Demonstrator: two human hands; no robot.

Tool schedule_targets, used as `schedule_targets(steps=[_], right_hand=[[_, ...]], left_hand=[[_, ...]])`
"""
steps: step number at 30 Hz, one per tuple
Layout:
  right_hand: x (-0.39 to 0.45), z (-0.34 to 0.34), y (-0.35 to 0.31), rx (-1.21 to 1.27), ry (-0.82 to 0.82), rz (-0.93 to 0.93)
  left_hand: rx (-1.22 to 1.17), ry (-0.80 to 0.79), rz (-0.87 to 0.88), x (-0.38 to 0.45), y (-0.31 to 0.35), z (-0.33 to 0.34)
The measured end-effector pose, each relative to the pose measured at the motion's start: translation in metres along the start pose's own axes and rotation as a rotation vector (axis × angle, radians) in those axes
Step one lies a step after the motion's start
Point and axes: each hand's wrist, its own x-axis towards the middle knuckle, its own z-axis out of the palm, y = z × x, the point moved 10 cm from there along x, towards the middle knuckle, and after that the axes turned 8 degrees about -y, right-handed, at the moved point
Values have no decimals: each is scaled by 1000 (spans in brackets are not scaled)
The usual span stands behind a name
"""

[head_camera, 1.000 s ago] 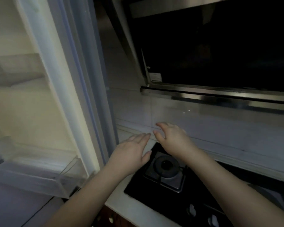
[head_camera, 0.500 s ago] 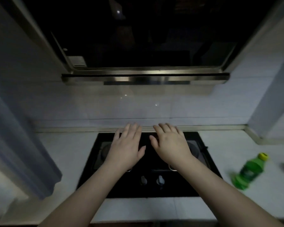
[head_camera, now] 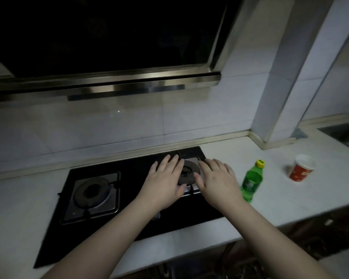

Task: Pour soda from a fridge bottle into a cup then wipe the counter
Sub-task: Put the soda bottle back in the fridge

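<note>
Green bottle [head_camera: 251,183], yellow cap [head_camera: 260,163]

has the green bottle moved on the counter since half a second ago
No. The green bottle stands just right of the black stove, as before; only the camera turned right.

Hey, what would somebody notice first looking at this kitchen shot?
Two bare hands, left hand and right hand, spread flat above the gas hob's right burner. Right of the hob, a green soda bottle with a yellow cap stands on the white counter, a red paper cup farther right.
</note>
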Motion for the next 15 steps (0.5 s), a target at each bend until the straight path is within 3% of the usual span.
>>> schedule_targets(steps=[6,15], right_hand=[[4,8,81,3,16,-28],[31,36,199,-11,-38,-19]], left_hand=[[-4,7,79,65,78,19],[-86,-120,66,152,155,77]])
